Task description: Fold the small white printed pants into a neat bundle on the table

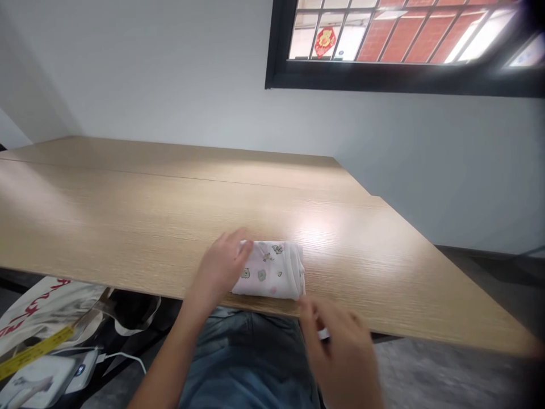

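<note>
A long wooden table (170, 210) filled the middle of the frame, and near its front edge, low and centre, sat a folded white cloth (268, 270) printed with small figures. It lay so close to that edge that a careless nudge could have tipped it off, or uneven pressure could have loosened its folds. The left hand (221, 267), open with its fingers lightly curved, lay against the cloth's left end without gripping it, while the right hand (336, 346) blurred at the table's edge — fingers curled around a small white object (323, 334), though whether they gripped it could not be told.
</note>
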Demonstrator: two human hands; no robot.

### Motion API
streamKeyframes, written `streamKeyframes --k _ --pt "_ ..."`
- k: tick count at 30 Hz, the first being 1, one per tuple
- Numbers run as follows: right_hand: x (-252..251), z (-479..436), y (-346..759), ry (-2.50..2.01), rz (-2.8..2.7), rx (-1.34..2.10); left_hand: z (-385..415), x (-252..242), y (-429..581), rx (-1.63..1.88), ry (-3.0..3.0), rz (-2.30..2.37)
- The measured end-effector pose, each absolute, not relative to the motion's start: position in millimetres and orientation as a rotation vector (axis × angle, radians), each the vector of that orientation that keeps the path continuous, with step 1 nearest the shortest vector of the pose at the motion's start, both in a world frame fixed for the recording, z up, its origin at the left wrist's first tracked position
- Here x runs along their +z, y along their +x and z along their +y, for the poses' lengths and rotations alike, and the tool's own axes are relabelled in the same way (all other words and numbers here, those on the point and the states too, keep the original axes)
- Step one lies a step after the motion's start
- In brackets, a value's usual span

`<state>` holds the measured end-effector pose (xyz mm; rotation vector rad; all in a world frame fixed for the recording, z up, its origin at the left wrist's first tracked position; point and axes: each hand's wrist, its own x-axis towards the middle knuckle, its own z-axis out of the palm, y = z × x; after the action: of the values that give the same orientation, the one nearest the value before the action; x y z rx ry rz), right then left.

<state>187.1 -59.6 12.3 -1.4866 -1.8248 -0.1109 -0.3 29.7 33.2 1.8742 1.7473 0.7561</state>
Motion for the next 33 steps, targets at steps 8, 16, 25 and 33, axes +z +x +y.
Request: streamKeyframes --k 8,16,25,33 --pt "-4.6 -29.0 171.7 -1.750 -1.922 0.159 37.0 13.8 11.0 0.751 1.786 1.486" --pt "10.4 18.0 151.7 -2.004 -2.066 0.241 10.9 -2.0 -2.9 0.879 1.463 1.547" --pt "1.6 14.1 181.3 -1.963 -2.142 0.132 8.5 -2.7 29.7 0.933 1.383 1.446" --pt "-9.3 -46.5 286.2 -2.081 -1.818 0.245 -9.5 -4.2 108.6 0.830 1.344 1.029"
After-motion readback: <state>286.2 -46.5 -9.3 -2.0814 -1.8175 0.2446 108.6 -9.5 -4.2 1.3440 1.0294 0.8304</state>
